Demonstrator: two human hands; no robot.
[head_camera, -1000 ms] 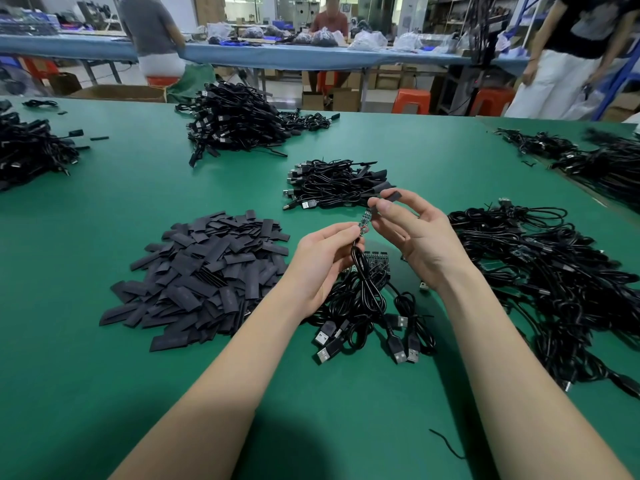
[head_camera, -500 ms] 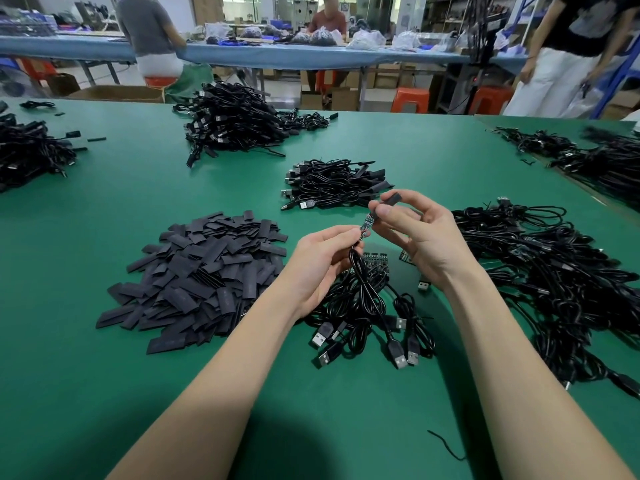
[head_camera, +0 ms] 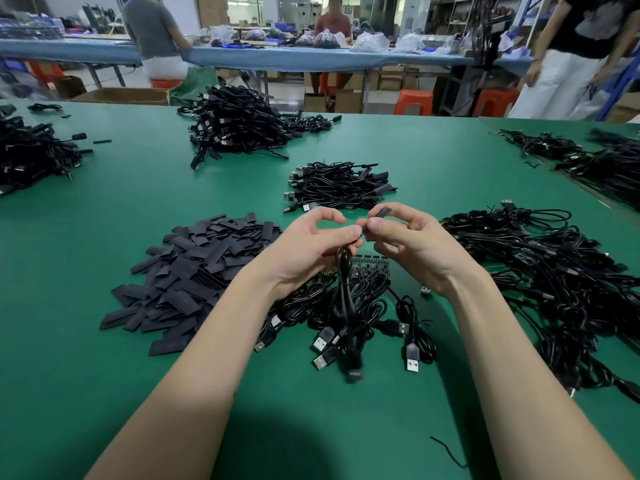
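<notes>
Over the middle of the green counter (head_camera: pixel 104 393), toward its near edge: left hand (head_camera: pixel 311 247) with fingers (head_camera: pixel 348 233) curled, pinching the upper end of a black cable (head_camera: pixel 344 271) between thumb and forefinger, the rest hanging straight down into a loose bundle of USB cables (head_camera: pixel 367 317) lying directly underneath. Just beside it, nearly touching, right hand (head_camera: pixel 412 247), fingers likewise curled, pinching a short black sleeve (head_camera: pixel 381 213) by its lower end, upper end tilted up and away. Impossible to tell whether sleeve and cable tip meet. Below the hands, on the counter, a row of small circuit boards (head_camera: pixel 370 263). Toward the left edge, a heap of flat black sleeves (head_camera: pixel 194 271); toward the right edge, a large tangle of cables (head_camera: pixel 554 271); beyond the hands, a smaller cable pile (head_camera: pixel 339 188).
</notes>
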